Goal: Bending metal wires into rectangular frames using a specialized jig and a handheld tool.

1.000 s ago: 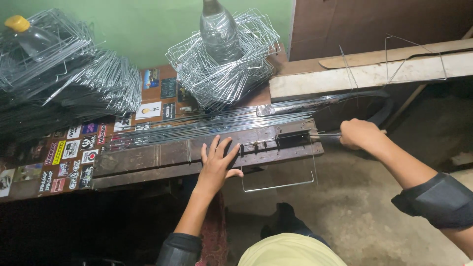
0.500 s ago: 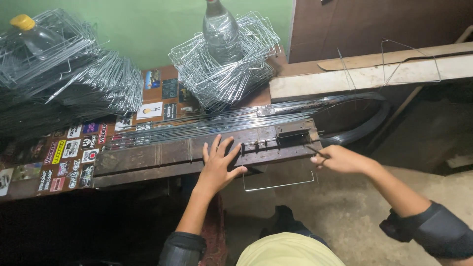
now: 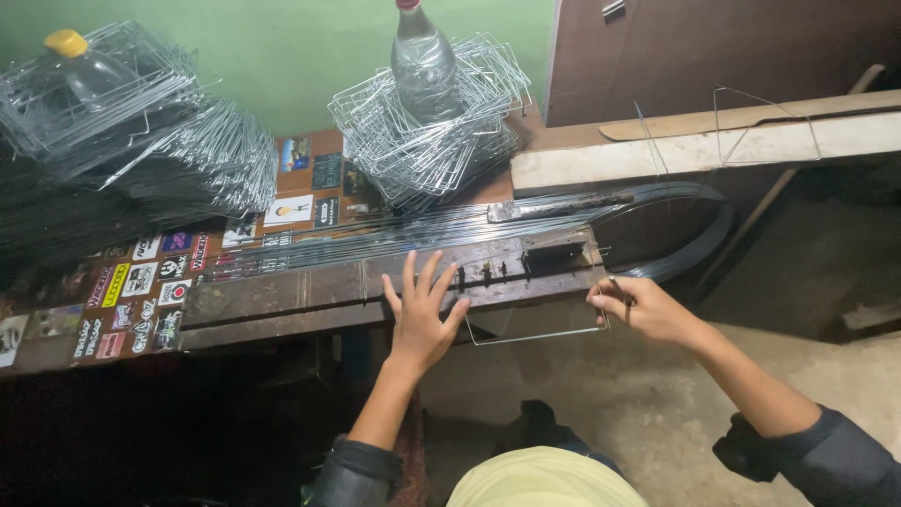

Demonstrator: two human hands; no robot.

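My right hand (image 3: 648,310) has swung down off the long wooden workbench (image 3: 282,300), fingers pinched on the thin bent steel wire frame (image 3: 535,335) hanging below its front edge. My left hand (image 3: 422,314) lies spread flat on that edge.

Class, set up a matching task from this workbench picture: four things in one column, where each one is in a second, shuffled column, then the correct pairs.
Things
1. left hand
2. right hand
3. yellow-capped bottle
4. clear bottle

Places
A. inside the wire frame stack at the far left
B. pinching the bent wire's end at the bench's right end
C. flat, fingers spread, on the bench edge
D. standing in the middle wire frame stack

Pairs: 1-C, 2-B, 3-A, 4-D
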